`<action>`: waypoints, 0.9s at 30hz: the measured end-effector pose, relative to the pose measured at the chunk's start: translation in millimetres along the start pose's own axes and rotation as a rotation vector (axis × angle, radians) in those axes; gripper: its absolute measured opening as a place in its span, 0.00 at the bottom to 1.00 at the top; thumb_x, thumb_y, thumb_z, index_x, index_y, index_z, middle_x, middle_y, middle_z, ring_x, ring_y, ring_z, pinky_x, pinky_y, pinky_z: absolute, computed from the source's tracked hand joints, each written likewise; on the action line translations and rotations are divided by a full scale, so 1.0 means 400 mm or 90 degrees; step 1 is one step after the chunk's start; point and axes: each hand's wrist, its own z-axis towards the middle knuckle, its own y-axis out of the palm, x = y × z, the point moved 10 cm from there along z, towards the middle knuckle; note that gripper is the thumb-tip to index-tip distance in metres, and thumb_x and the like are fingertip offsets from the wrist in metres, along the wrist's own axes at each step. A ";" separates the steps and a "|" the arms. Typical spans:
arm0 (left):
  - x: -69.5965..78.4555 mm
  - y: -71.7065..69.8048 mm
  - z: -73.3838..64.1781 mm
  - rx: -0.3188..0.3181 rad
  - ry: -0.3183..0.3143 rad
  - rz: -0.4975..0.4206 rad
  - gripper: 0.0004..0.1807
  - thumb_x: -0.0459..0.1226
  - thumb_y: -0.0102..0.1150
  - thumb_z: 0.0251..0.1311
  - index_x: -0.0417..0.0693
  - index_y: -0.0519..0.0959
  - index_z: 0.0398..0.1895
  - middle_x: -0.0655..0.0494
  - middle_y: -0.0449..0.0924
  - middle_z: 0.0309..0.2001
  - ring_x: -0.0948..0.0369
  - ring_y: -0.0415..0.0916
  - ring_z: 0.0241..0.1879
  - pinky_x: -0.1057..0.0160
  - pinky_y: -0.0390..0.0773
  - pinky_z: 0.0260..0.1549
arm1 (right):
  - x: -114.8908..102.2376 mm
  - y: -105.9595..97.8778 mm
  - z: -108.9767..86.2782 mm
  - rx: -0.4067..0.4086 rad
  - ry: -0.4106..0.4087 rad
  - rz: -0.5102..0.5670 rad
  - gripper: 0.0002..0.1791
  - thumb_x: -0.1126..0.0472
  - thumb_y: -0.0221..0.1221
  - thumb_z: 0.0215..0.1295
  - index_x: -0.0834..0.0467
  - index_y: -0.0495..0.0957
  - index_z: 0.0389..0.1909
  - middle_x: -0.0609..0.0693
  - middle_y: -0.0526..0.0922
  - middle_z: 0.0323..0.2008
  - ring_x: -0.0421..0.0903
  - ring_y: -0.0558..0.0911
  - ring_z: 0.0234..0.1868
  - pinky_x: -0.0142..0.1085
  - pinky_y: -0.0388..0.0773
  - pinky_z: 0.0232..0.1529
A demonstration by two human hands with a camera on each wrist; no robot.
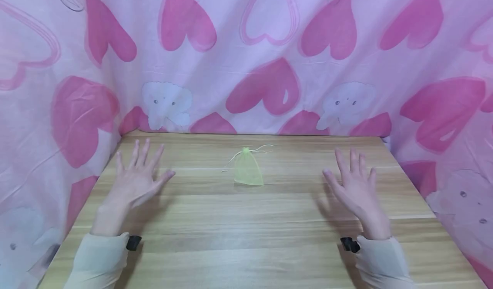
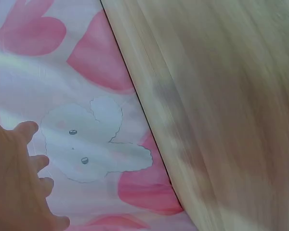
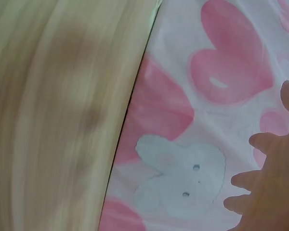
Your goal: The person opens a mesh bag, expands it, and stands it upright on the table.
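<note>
A small yellow-green sheer drawstring pouch [image 1: 248,171] lies flat near the back middle of the table, its neck gathered and its pale cords spread to both sides. To its left, my left hand [image 1: 136,184] hovers over the wood with fingers spread, holding nothing. My right hand [image 1: 356,186] is held likewise on the other side, fingers apart and nothing in it. Both hands are well apart from the pouch. Each wrist view shows only part of a hand at its outer edge, the left hand [image 2: 14,178] and the right hand [image 3: 274,178]; the pouch appears in neither.
The wood-grain table [image 1: 239,237] reaches back to a pink curtain [image 1: 215,75] printed with hearts and white cartoon animals. This cloth also hangs along the left and right sides. Black devices [image 1: 133,242] sit at both cuffs.
</note>
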 end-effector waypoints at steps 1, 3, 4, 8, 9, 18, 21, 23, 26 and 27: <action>0.003 0.000 0.002 0.000 0.001 -0.005 0.45 0.65 0.38 0.68 0.50 0.45 0.78 0.39 0.30 0.77 0.42 0.21 0.74 0.35 0.13 0.59 | -0.008 0.002 0.003 -0.001 -0.002 0.005 0.40 0.36 0.39 0.74 0.49 0.38 0.78 0.63 0.28 0.75 0.62 0.25 0.73 0.69 0.18 0.60; 0.015 0.003 0.009 0.001 0.008 -0.014 0.44 0.65 0.37 0.68 0.50 0.47 0.78 0.39 0.30 0.77 0.42 0.22 0.74 0.33 0.15 0.59 | -0.029 0.007 0.012 0.001 -0.006 0.018 0.40 0.37 0.39 0.74 0.49 0.39 0.78 0.63 0.28 0.75 0.62 0.26 0.73 0.68 0.19 0.61; 0.022 0.006 0.013 0.000 0.011 -0.022 0.44 0.65 0.37 0.68 0.50 0.47 0.78 0.39 0.31 0.77 0.42 0.22 0.74 0.32 0.16 0.59 | -0.041 0.011 0.019 0.001 -0.008 0.027 0.40 0.37 0.39 0.74 0.49 0.39 0.78 0.63 0.28 0.75 0.61 0.26 0.73 0.68 0.20 0.62; 0.051 0.027 0.036 -0.008 0.019 -0.043 0.43 0.64 0.38 0.68 0.50 0.49 0.78 0.39 0.32 0.77 0.42 0.25 0.74 0.29 0.22 0.60 | -0.104 0.026 0.055 0.006 -0.028 0.069 0.40 0.37 0.40 0.74 0.50 0.41 0.78 0.63 0.28 0.76 0.61 0.27 0.74 0.68 0.26 0.63; 0.056 0.033 0.041 -0.011 0.019 -0.046 0.43 0.65 0.38 0.68 0.51 0.49 0.78 0.39 0.32 0.77 0.42 0.25 0.74 0.29 0.23 0.60 | -0.121 0.030 0.065 0.008 -0.034 0.080 0.40 0.37 0.41 0.74 0.50 0.42 0.78 0.62 0.29 0.76 0.61 0.27 0.74 0.69 0.27 0.64; 0.102 0.090 0.093 -0.041 0.015 -0.089 0.44 0.67 0.32 0.67 0.53 0.47 0.78 0.40 0.34 0.77 0.42 0.28 0.75 0.30 0.25 0.62 | -0.211 0.091 0.127 -0.007 -0.045 0.160 0.40 0.37 0.43 0.73 0.52 0.45 0.78 0.62 0.32 0.76 0.61 0.31 0.75 0.68 0.32 0.65; 0.122 0.105 0.109 -0.050 0.015 -0.104 0.44 0.67 0.33 0.67 0.53 0.47 0.78 0.39 0.36 0.77 0.42 0.30 0.75 0.31 0.29 0.63 | -0.218 0.107 0.135 -0.011 -0.044 0.190 0.40 0.38 0.45 0.73 0.54 0.47 0.78 0.63 0.34 0.76 0.62 0.33 0.75 0.68 0.35 0.65; 0.138 0.112 0.120 -0.051 0.016 -0.111 0.44 0.68 0.33 0.67 0.53 0.48 0.78 0.39 0.38 0.77 0.42 0.31 0.75 0.32 0.31 0.64 | -0.217 0.119 0.140 -0.015 -0.040 0.210 0.39 0.39 0.45 0.74 0.55 0.49 0.77 0.64 0.36 0.76 0.62 0.35 0.75 0.67 0.37 0.66; 0.162 0.123 0.133 -0.055 0.020 -0.121 0.44 0.68 0.33 0.67 0.55 0.48 0.78 0.41 0.38 0.77 0.43 0.32 0.75 0.33 0.34 0.65 | -0.215 0.144 0.148 -0.031 -0.030 0.239 0.39 0.39 0.45 0.74 0.55 0.50 0.77 0.64 0.37 0.76 0.62 0.35 0.75 0.66 0.38 0.67; 0.171 0.127 0.137 -0.057 0.023 -0.122 0.44 0.68 0.32 0.66 0.55 0.48 0.78 0.41 0.38 0.77 0.44 0.32 0.75 0.33 0.34 0.66 | -0.214 0.153 0.150 -0.037 -0.027 0.245 0.39 0.39 0.44 0.74 0.55 0.50 0.77 0.63 0.37 0.76 0.61 0.36 0.75 0.65 0.39 0.67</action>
